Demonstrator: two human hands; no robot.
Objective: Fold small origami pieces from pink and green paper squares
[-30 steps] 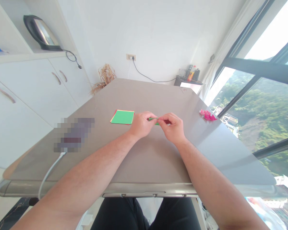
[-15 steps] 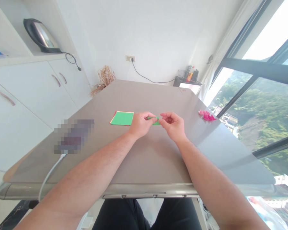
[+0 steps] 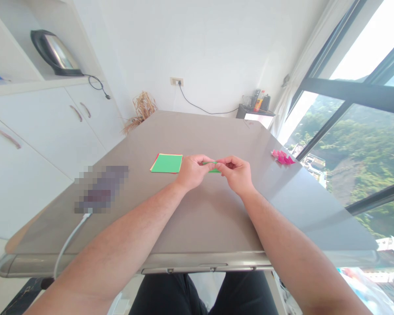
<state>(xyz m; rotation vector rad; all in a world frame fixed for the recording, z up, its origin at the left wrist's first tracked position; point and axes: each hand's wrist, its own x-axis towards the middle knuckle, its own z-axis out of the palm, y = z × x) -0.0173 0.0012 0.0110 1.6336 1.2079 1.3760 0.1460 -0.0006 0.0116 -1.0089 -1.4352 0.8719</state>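
Observation:
A small piece of green paper (image 3: 214,171) is pinched between both my hands just above the table, mostly covered by my fingers. My left hand (image 3: 195,170) closes on its left side, thumb toward the middle. Its right side is gripped by my right hand (image 3: 235,171), with thumb and forefinger pressed together near the left thumb. How the paper is folded cannot be made out. Just left of my left hand lies a stack of square paper sheets (image 3: 167,163), green on top, with red and yellowish edges showing beneath.
Pink folded paper pieces (image 3: 283,157) lie at the table's right side, near the window. A blurred dark device (image 3: 100,190) with a white cable (image 3: 67,243) rests on the left. The grey-brown table (image 3: 203,218) meets a dried plant (image 3: 142,109) at its far left corner.
My right hand's fingers have come down and closed on the green paper, nearer my left thumb. My left hand keeps its pinch. The camera view has shifted slightly.

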